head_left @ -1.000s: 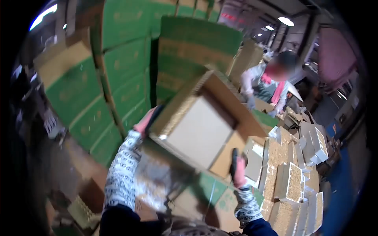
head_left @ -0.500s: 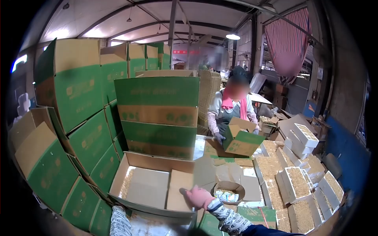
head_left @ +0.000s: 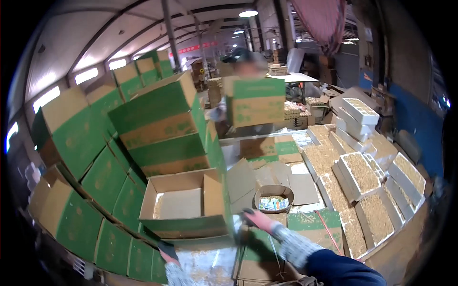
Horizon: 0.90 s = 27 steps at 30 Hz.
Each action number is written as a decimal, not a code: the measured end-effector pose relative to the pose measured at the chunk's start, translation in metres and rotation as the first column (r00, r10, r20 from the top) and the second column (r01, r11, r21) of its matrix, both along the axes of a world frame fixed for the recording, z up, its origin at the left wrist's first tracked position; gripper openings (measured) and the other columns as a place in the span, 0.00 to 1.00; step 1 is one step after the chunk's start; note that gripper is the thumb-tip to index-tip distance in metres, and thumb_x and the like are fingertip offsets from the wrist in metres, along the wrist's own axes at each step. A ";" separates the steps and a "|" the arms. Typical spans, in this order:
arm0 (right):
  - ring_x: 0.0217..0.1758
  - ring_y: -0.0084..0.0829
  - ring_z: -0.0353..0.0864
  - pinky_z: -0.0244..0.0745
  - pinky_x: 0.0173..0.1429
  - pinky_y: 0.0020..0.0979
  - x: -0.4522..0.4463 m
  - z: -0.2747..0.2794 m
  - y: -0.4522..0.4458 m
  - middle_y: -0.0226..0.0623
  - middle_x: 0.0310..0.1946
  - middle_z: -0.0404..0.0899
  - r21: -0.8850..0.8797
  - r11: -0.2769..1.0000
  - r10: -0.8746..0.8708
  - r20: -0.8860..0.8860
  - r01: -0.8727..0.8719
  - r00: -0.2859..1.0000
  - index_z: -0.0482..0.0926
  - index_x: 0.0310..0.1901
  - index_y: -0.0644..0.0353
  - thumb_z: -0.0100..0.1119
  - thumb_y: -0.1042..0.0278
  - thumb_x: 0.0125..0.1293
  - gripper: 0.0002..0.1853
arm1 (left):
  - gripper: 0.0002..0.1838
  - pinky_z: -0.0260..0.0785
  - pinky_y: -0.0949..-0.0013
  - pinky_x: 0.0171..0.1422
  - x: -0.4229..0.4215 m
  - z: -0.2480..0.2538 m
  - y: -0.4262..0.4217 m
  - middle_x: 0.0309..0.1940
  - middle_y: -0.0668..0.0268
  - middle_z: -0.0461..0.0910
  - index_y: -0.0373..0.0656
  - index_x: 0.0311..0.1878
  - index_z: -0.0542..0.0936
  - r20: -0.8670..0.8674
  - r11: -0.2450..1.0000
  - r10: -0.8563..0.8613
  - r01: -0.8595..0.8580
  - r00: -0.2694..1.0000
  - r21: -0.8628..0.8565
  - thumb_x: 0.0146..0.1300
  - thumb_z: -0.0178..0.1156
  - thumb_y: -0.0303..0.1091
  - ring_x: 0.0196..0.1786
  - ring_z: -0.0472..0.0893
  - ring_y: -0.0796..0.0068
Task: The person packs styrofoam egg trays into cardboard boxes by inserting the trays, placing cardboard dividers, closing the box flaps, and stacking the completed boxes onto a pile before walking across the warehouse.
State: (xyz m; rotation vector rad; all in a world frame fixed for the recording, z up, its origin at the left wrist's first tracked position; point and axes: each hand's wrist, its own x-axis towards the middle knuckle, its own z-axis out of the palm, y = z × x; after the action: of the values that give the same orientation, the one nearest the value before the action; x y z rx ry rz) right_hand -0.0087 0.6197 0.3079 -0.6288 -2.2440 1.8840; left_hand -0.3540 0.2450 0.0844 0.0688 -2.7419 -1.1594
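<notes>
An open cardboard box (head_left: 180,229), green outside and brown inside, sits in front of me at the foot of a taller stack of boxes. My left hand (head_left: 170,254), in a pink glove with dark fingertips, is beside its lower front edge with fingers stretched out; blur hides whether it touches. My right hand (head_left: 260,220), in the same kind of glove, is open and apart from the box's right side. Just beyond it is a round container (head_left: 274,198) holding small printed packets. Flattened green-and-brown cardboard (head_left: 312,229) lies under my right forearm.
Stacked green boxes (head_left: 98,176) rise on the left. Across the table a co-worker holds a green-and-brown box (head_left: 257,102) at chest height. White foam trays (head_left: 358,176) filled with tan, grain-like material stand on the right. A red strap (head_left: 329,231) lies over the cardboard.
My view has turned to the right. My right hand has left the open box's right side, and my left hand has come into view. The co-worker has raised the box.
</notes>
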 end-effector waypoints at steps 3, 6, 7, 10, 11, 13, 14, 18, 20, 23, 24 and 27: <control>0.61 0.53 0.66 0.62 0.64 0.47 0.184 -0.058 -0.021 0.53 0.62 0.61 0.942 0.335 -0.051 0.033 -0.014 0.998 0.58 0.65 0.61 0.59 0.38 0.53 0.45 | 0.13 0.65 0.54 0.55 0.106 -0.025 0.001 0.41 0.61 0.78 0.44 0.41 0.77 -0.272 0.927 -0.264 0.165 0.926 -0.336 0.61 0.50 0.42 0.46 0.76 0.60; 0.64 0.56 0.60 0.50 0.65 0.60 0.341 -0.058 -0.077 0.52 0.63 0.59 0.844 0.015 -0.091 0.534 -0.535 0.840 0.57 0.66 0.55 0.55 0.35 0.48 0.47 | 0.22 0.61 0.53 0.60 0.257 0.071 0.053 0.49 0.56 0.72 0.42 0.51 0.71 0.027 0.754 -0.646 0.632 0.763 0.177 0.59 0.54 0.47 0.54 0.70 0.57; 0.73 0.55 0.41 0.36 0.72 0.58 0.367 -0.019 -0.098 0.56 0.69 0.45 0.585 0.697 0.046 0.540 -0.414 0.840 0.46 0.70 0.61 0.61 0.42 0.46 0.54 | 0.25 0.60 0.53 0.61 0.291 0.105 0.071 0.52 0.54 0.70 0.42 0.54 0.69 0.066 0.608 -0.787 0.751 0.614 0.256 0.58 0.55 0.48 0.57 0.68 0.56; 0.72 0.59 0.44 0.39 0.71 0.59 0.380 -0.037 -0.111 0.58 0.68 0.46 0.768 0.535 -0.081 0.462 -0.353 0.883 0.48 0.69 0.63 0.62 0.42 0.46 0.53 | 0.37 0.55 0.52 0.66 0.357 0.199 0.127 0.60 0.48 0.64 0.40 0.64 0.63 0.106 0.005 -0.994 0.998 -0.001 0.058 0.56 0.58 0.53 0.65 0.62 0.53; 0.68 0.55 0.57 0.51 0.69 0.53 0.381 -0.039 -0.116 0.59 0.63 0.58 0.873 0.384 -0.167 0.387 -0.302 0.907 0.52 0.67 0.64 0.62 0.43 0.47 0.51 | 0.43 0.54 0.48 0.66 0.367 0.229 0.150 0.62 0.45 0.61 0.37 0.63 0.64 0.152 -0.269 -0.959 0.941 -0.240 -0.208 0.49 0.62 0.55 0.66 0.61 0.50; 0.63 0.53 0.61 0.49 0.67 0.58 0.375 -0.024 -0.113 0.52 0.62 0.61 0.852 0.348 -0.088 0.445 -0.392 0.891 0.62 0.62 0.58 0.60 0.41 0.45 0.44 | 0.46 0.57 0.52 0.65 0.379 0.246 0.175 0.64 0.45 0.57 0.36 0.65 0.60 0.238 -0.524 -0.850 0.709 -0.470 -0.472 0.47 0.63 0.55 0.64 0.62 0.47; 0.61 0.52 0.64 0.48 0.66 0.60 0.374 -0.015 -0.104 0.48 0.61 0.63 0.845 0.316 -0.050 0.469 -0.432 0.882 0.67 0.59 0.55 0.58 0.40 0.45 0.41 | 0.48 0.59 0.55 0.65 0.384 0.252 0.186 0.65 0.44 0.56 0.35 0.66 0.58 0.295 -0.608 -0.776 0.539 -0.557 -0.583 0.46 0.63 0.55 0.64 0.62 0.45; 0.62 0.52 0.62 0.44 0.66 0.64 0.395 0.096 -0.063 0.42 0.53 0.70 0.884 0.386 -0.105 0.327 -0.264 0.939 0.76 0.47 0.53 0.64 0.41 0.36 0.35 | 0.38 0.60 0.57 0.65 0.391 0.325 0.199 0.62 0.41 0.60 0.36 0.66 0.58 0.554 -0.743 -0.669 0.443 -0.495 -0.501 0.57 0.55 0.47 0.62 0.65 0.45; 0.64 0.51 0.61 0.41 0.67 0.64 0.410 0.159 -0.046 0.43 0.53 0.70 0.965 0.258 -0.344 0.052 0.041 0.938 0.78 0.42 0.53 0.65 0.43 0.33 0.32 | 0.34 0.64 0.61 0.62 0.396 0.379 0.210 0.60 0.43 0.64 0.34 0.67 0.55 0.580 -0.741 -0.671 0.443 -0.462 -0.504 0.61 0.50 0.42 0.59 0.70 0.50; 0.72 0.45 0.51 0.38 0.73 0.47 0.405 0.157 -0.026 0.49 0.67 0.55 0.747 0.055 -0.716 -0.433 0.662 0.548 0.70 0.59 0.53 0.60 0.53 0.53 0.31 | 0.36 0.62 0.65 0.64 0.411 0.430 0.216 0.62 0.45 0.63 0.31 0.67 0.52 0.542 -0.769 -0.626 0.558 -0.561 -0.312 0.63 0.49 0.44 0.60 0.70 0.57; 0.73 0.45 0.47 0.39 0.74 0.41 0.396 0.142 -0.010 0.49 0.69 0.52 0.523 0.074 -0.757 -0.525 0.849 0.390 0.64 0.64 0.56 0.56 0.55 0.60 0.31 | 0.37 0.62 0.65 0.65 0.419 0.429 0.213 0.62 0.45 0.63 0.30 0.67 0.51 0.526 -0.798 -0.589 0.546 -0.614 -0.256 0.63 0.50 0.45 0.61 0.69 0.56; 0.75 0.38 0.42 0.37 0.74 0.33 0.361 0.125 0.005 0.47 0.71 0.47 0.154 0.314 -0.794 -0.498 0.937 0.348 0.49 0.69 0.63 0.52 0.65 0.65 0.35 | 0.42 0.58 0.64 0.67 0.440 0.420 0.208 0.63 0.46 0.62 0.31 0.68 0.49 0.455 -0.838 -0.528 0.528 -0.717 -0.141 0.62 0.52 0.52 0.63 0.67 0.53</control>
State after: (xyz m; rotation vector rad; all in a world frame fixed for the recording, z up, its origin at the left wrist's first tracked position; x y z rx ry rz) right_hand 0.3527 0.6245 0.4333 -1.0641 -1.4071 0.7845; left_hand 0.0861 0.4528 0.5045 -3.4915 -1.5278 0.1578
